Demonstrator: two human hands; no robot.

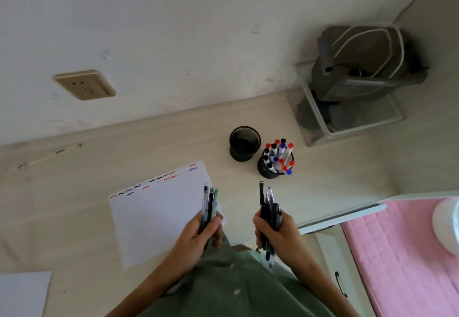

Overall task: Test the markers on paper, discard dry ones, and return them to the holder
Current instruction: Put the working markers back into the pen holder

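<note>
Head view shows left hand (201,232) and right hand (270,227) each gripping a bundle of pens above the table (74,217), apparently mid-testing; next, one pen must meet the scribbled paper (159,207).

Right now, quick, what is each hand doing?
Left hand: gripping a small bunch of pens, fingers curled round them.
Right hand: gripping a larger bunch of pens.

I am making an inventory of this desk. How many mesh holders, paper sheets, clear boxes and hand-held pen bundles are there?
Mesh holders: 2
Paper sheets: 2
Clear boxes: 1
Pen bundles: 2
Total: 7
</note>
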